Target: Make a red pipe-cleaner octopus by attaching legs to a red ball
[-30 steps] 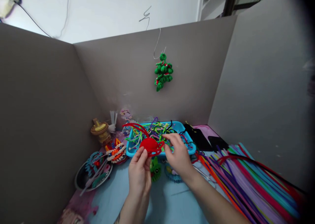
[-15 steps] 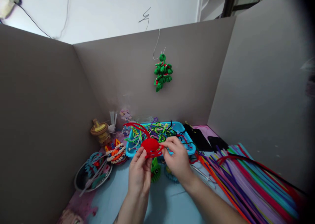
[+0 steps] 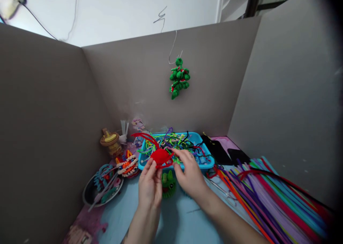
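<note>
My left hand (image 3: 150, 181) pinches the lower left edge of a red fuzzy piece (image 3: 160, 157), which looks made of pipe cleaners bent into a rounded shape. Long red ends stick out from it toward the upper left, and loose red loops show along its lower right. At the piece's right side is my right hand (image 3: 189, 169), thumb and index finger spread apart, the index fingertip close to the red tip; whether they touch I cannot tell. Below the hands sits a green fuzzy figure (image 3: 168, 186) with a dark eye, partly covered.
Behind is a blue tray (image 3: 211, 161) of tangled pipe cleaner scraps. Pipe cleaner bundles (image 3: 278, 197) and scissors (image 3: 223, 190) lie right. At left stand a metal bowl (image 3: 88, 197) with tools and a brown lidded jar (image 3: 110, 144). A green ornament (image 3: 179, 79) hangs from a wire.
My right thumb and index finger have parted from the right edge of the red piece. The piece has tilted and shifted slightly left in my left hand.
</note>
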Motion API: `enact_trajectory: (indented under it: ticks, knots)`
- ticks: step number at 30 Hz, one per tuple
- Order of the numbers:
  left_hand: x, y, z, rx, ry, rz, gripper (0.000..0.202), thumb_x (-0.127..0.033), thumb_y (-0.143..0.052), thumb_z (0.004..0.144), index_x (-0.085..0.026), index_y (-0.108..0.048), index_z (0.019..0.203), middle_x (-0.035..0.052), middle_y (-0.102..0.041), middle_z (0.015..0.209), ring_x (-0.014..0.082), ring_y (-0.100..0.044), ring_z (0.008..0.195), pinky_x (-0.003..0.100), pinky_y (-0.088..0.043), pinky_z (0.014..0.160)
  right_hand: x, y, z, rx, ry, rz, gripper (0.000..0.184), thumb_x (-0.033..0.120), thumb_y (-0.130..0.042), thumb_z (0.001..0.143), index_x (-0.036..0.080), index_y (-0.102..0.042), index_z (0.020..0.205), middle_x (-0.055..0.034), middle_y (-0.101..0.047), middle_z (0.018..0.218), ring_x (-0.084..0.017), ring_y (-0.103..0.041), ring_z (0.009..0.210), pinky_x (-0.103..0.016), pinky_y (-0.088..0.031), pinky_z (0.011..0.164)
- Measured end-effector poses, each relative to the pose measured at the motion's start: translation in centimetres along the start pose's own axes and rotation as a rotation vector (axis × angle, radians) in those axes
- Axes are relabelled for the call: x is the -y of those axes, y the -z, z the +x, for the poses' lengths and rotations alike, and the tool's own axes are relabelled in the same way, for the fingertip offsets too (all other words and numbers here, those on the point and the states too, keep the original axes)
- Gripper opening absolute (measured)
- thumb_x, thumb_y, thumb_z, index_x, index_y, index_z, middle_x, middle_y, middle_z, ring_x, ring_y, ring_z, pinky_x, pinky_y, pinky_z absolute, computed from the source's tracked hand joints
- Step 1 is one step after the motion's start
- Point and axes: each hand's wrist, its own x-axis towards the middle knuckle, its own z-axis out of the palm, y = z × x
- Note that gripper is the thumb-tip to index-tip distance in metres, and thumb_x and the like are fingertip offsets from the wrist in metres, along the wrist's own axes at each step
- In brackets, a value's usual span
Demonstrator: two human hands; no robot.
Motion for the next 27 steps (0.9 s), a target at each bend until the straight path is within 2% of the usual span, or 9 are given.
enact_trajectory:
  ticks: [3, 5, 7, 12, 17, 20, 23, 25, 27]
  knots:
    - [0.1, 0.0, -0.1, 0.004, -0.021, -0.005, 0.022, 0.005, -0.050, 0.081, -0.012, -0.063, 0.080, 0.0031, -0.072, 0.074, 0.0078, -0.068, 0.061, 0.013, -0.054, 0.057, 1.0, 0.0, -0.5, -0.096, 0.070, -0.028, 0.034, 0.008, -0.047, 0.081, 0.019, -0.057, 0.112, -0.0106, -0.058, 0.104, -0.025, -0.053, 0.101, -0.042, -0.046, 0.087]
    - [0.3, 0.0, -0.3, 0.048, -0.019, 0.005, 0.019, 0.004, -0.053, 0.079, -0.012, -0.063, 0.080, 0.0051, -0.072, 0.075, 0.0101, -0.069, 0.063, 0.015, -0.055, 0.058, 1.9, -0.1, -1.0, -0.085, 0.172, -0.075, 0.022, 0.011, -0.050, 0.084, 0.023, -0.063, 0.097, -0.0082, -0.057, 0.097, -0.024, -0.052, 0.095, -0.042, -0.046, 0.085]
    - [0.6, 0.2, -0.7, 0.093, -0.006, 0.024, 0.016, 0.002, -0.058, 0.076, -0.011, -0.064, 0.082, 0.0074, -0.073, 0.075, 0.0122, -0.070, 0.063, 0.017, -0.055, 0.060, 2.6, -0.2, -1.4, -0.073, 0.233, -0.145, 0.021, 0.012, -0.052, 0.084, 0.025, -0.065, 0.095, -0.0082, -0.055, 0.101, -0.025, -0.049, 0.098, -0.043, -0.045, 0.087]
    - [1.4, 0.5, -1.2, 0.105, 0.012, 0.057, 0.019, -0.001, -0.069, 0.066, -0.010, -0.066, 0.083, 0.0092, -0.074, 0.075, 0.0143, -0.070, 0.064, 0.019, -0.055, 0.062, 2.8, -0.8, -1.6, -0.068, 0.221, -0.241, 0.017, 0.015, -0.051, 0.086, 0.023, -0.066, 0.090, -0.0106, -0.052, 0.114, -0.027, -0.044, 0.106, -0.047, -0.043, 0.092]
    - [1.8, 0.7, -1.0, 0.135, 0.011, 0.067, 0.027, -0.005, -0.077, 0.058, -0.011, -0.066, 0.083, 0.0073, -0.073, 0.073, 0.0136, -0.069, 0.062, 0.019, -0.053, 0.060, 2.5, -0.7, -1.5, -0.081, 0.248, -0.189, 0.020, 0.011, -0.047, 0.086, 0.022, -0.064, 0.088, -0.0097, -0.058, 0.107, -0.025, -0.046, 0.101, -0.044, -0.044, 0.088]
    - [1.4, 0.6, -1.0, 0.102, 0.037, 0.122, 0.027, -0.005, -0.077, 0.058, -0.012, -0.066, 0.082, 0.0053, -0.073, 0.069, 0.0130, -0.067, 0.057, 0.019, -0.052, 0.056, 3.5, -0.3, -1.8, -0.044, 0.391, -0.044, 0.021, 0.010, -0.044, 0.085, 0.021, -0.060, 0.092, -0.0090, -0.062, 0.094, -0.022, -0.050, 0.086, -0.038, -0.046, 0.078]
    - [0.5, 0.3, -1.0, 0.043, 0.071, 0.209, 0.020, 0.000, -0.072, 0.063, -0.012, -0.067, 0.078, 0.0032, -0.072, 0.066, 0.0110, -0.065, 0.053, 0.017, -0.051, 0.052, 5.0, 0.3, -2.3, 0.131, 0.607, 0.237, 0.022, 0.012, -0.037, 0.086, 0.021, -0.055, 0.095, -0.0082, -0.062, 0.085, -0.020, -0.053, 0.076, -0.032, -0.048, 0.068]
    - [0.1, 0.0, -1.0, 0.038, 0.061, 0.211, 0.020, 0.002, -0.070, 0.066, -0.012, -0.068, 0.079, 0.0030, -0.073, 0.070, 0.0111, -0.066, 0.056, 0.017, -0.051, 0.053, 5.4, 0.7, -2.4, 0.183, 0.667, 0.361, 0.020, 0.013, -0.035, 0.088, 0.021, -0.052, 0.095, -0.0078, -0.063, 0.081, -0.019, -0.054, 0.074, -0.031, -0.049, 0.067]
    - [0.0, -0.1, -0.9, 0.031, 0.035, 0.177, 0.021, 0.002, -0.069, 0.067, -0.013, -0.068, 0.082, 0.0019, -0.072, 0.070, 0.0106, -0.065, 0.055, 0.017, -0.051, 0.052, 4.9, 0.8, -2.3, 0.174, 0.641, 0.443, 0.017, 0.015, -0.036, 0.090, 0.021, -0.051, 0.096, -0.0079, -0.063, 0.082, -0.019, -0.057, 0.076, -0.030, -0.049, 0.069]
